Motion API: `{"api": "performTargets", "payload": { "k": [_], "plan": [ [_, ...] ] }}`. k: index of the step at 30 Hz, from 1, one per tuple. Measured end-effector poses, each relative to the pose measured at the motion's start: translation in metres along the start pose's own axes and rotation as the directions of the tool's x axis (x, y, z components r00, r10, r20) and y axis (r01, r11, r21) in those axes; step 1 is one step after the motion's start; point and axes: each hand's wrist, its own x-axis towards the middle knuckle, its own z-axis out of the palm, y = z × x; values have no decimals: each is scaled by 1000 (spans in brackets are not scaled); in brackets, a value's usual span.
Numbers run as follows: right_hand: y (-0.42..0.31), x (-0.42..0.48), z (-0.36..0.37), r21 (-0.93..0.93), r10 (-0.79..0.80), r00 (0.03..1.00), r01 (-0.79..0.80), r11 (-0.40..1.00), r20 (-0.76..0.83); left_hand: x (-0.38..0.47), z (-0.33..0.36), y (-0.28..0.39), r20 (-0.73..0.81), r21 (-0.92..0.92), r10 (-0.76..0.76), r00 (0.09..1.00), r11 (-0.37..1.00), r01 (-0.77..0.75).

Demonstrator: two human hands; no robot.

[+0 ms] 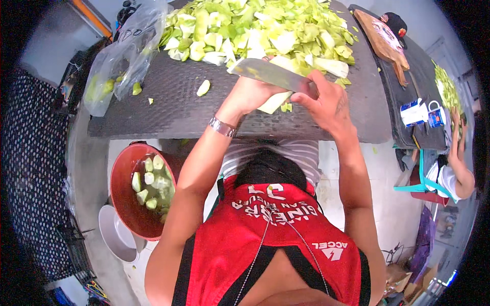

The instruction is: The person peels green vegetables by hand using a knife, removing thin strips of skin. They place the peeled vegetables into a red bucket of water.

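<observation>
My right hand (329, 105) grips a broad-bladed kitchen knife (264, 72), its blade pointing left across my left hand (254, 93). Under the blade, the left hand appears closed around a pale green vegetable piece (275, 102); its fingers are mostly hidden. A large heap of green and whitish peelings (252, 28) covers the far part of the dark textured tabletop (172, 111). One small pale slice (203, 87) lies apart, left of my hands.
A clear plastic bag (122, 63) lies at the table's left. Below stands a red bucket (126, 191) with peeled chunks in liquid, beside a whitish tub (115, 233). At right are a wooden board (377, 38), two mugs (414, 113) and another person's arms (457, 141) near more peelings (447, 86).
</observation>
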Motion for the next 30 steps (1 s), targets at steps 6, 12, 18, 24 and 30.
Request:
{"api": "performTargets", "payload": {
  "k": [6, 12, 18, 24, 30],
  "plan": [
    [-14, 15, 1, -124, -167, 985, 172, 977, 53, -19, -18, -10, -51, 328, 163, 985, 935, -138],
    [47, 46, -7, -227, -123, 992, 126, 966, 29, -24, -19, 18, 40, -151, -149, 988, 977, 153],
    [67, 52, -9, -128, 403, 915, -397, 909, 22, -10, -34, 1, 15, -980, -255, 967, 188, 65],
    [44, 26, 8, 112, 414, 909, -416, 902, 42, -22, -30, -15, 233, -964, -305, 924, 53, 260],
    [11, 8, 14, 453, 380, 914, -402, 796, 143, -19, -13, -10, 235, -971, -353, 905, -48, 233]
  ]
}}
